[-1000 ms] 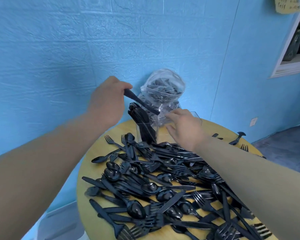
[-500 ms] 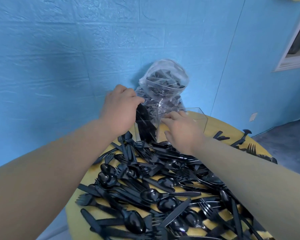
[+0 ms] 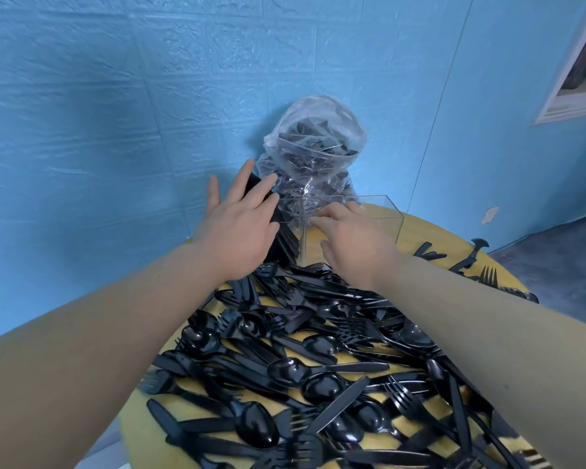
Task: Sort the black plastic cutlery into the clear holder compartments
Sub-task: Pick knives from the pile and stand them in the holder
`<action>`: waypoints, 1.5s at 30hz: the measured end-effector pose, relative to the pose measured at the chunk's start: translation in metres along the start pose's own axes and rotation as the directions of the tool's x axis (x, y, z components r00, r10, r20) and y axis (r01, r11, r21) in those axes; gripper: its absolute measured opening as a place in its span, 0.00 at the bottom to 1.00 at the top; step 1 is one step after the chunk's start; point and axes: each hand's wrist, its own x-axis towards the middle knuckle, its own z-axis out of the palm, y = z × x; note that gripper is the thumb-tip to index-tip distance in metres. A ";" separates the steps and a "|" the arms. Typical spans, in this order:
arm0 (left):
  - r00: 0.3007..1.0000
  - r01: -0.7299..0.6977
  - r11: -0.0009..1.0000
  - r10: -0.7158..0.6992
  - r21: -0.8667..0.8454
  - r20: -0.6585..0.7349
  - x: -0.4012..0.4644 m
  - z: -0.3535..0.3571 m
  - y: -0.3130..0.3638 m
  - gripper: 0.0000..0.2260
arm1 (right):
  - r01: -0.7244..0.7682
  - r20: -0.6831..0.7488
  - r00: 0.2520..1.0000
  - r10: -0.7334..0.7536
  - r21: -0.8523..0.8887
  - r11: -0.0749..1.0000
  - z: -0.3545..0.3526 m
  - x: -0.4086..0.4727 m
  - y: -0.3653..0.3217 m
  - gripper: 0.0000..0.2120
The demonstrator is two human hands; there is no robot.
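A clear holder with compartments stands at the far side of a round yellow table. Its left compartment holds a bundle of black knives standing upright. My left hand hovers at that compartment with fingers spread, holding nothing. My right hand rests on the holder's front rim at the middle divider, fingers curled over the edge. A big heap of black plastic spoons, forks and knives covers the table in front of the holder.
A clear plastic bag stuffed with more black cutlery leans against the blue wall behind the holder. A few stray forks and knives lie at the table's right edge. A white window frame is at the upper right.
The knife my left hand held a second ago is now in the left compartment, and that hand has opened. My right hand stayed on the holder. The view moved closer.
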 end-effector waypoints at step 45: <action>0.887 0.335 0.916 -0.228 -0.220 0.402 -0.120 0.034 -0.037 0.25 | -0.081 0.217 0.973 0.077 0.010 0.997 0.039 0.015 -0.070 0.18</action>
